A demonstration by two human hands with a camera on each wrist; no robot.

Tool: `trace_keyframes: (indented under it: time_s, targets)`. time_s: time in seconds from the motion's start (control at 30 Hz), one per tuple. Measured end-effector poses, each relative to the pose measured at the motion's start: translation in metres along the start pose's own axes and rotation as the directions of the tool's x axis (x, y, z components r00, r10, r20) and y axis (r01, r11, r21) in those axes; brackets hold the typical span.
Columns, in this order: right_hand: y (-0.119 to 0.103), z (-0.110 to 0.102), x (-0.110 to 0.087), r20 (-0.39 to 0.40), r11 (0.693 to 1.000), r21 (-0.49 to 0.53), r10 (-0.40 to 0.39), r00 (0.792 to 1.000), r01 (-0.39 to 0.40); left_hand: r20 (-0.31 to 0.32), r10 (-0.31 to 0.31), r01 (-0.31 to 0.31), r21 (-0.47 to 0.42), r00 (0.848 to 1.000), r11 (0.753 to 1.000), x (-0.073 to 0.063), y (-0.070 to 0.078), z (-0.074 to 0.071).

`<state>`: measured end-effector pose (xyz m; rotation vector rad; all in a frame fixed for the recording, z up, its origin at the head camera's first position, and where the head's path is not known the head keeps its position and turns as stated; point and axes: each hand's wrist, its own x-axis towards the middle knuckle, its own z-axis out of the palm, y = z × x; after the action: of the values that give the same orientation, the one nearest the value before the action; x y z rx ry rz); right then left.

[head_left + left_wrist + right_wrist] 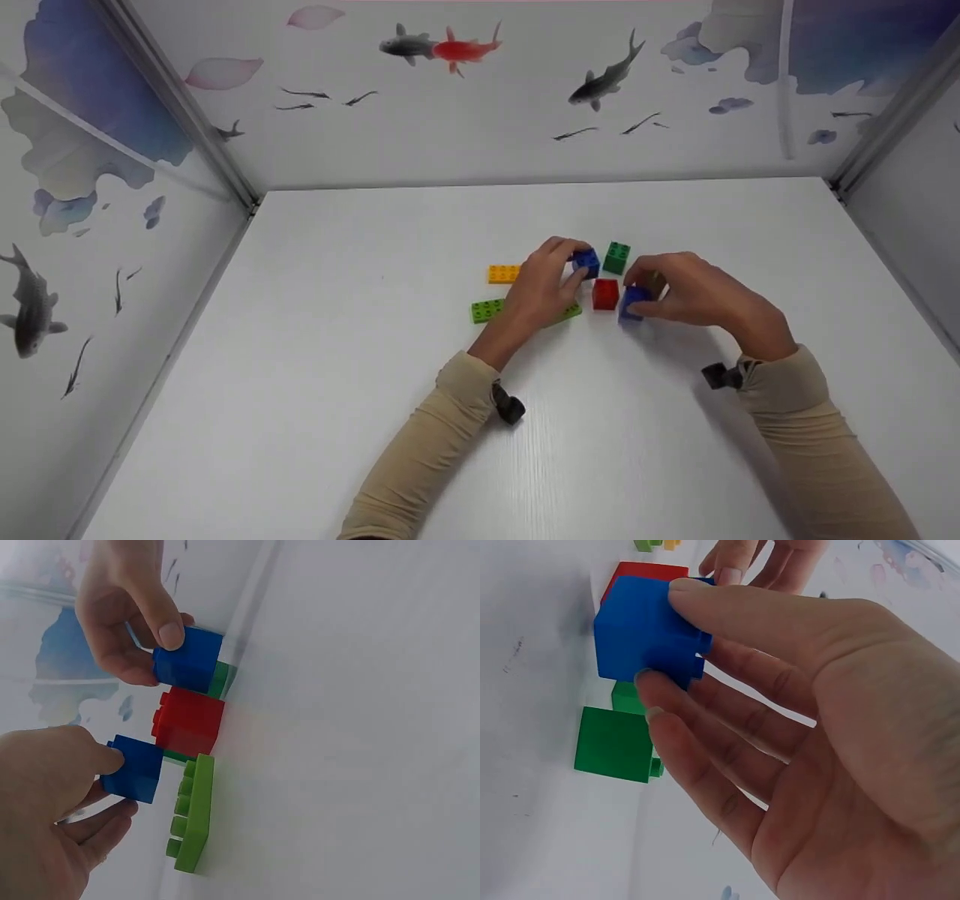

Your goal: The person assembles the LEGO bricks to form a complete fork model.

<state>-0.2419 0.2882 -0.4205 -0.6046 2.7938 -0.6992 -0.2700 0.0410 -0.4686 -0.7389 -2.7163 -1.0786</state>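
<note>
"What is shown by the head view?"

"A white worktop (360, 450). Toward its far edge, well in from both side edges, a left blue brick (586, 264) is pinched by the left hand (540, 289) and a right blue brick (634, 304) by the right hand (694, 289). Between the two stands a red brick (605, 295), with a dark green brick (616, 258) nearer the far edge."

"And from the left wrist?"

"Both blue bricks are seen studs up. The left thumb and fingers are parted only by the brick's width; just beside it lies a long lime-green brick (198, 817). Pressure is best kept light and even, so that no tilt is given."

"From the right wrist?"

"The right blue brick is gripped between thumb and fingertips, the palm left hollow. Contact with the worktop cannot be told. The studs should be left uncovered, and the red brick close by should not be nudged."
</note>
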Motion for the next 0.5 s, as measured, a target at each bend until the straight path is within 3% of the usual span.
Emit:
trace_keyframes:
  time_s: [0.5]
  targets:
    - [-0.012,-0.005,-0.004,-0.116,0.994,0.009,-0.108,0.987,0.109,0.016,0.153,-0.153,0.016,0.988,0.988,-0.035,-0.009,-0.022]
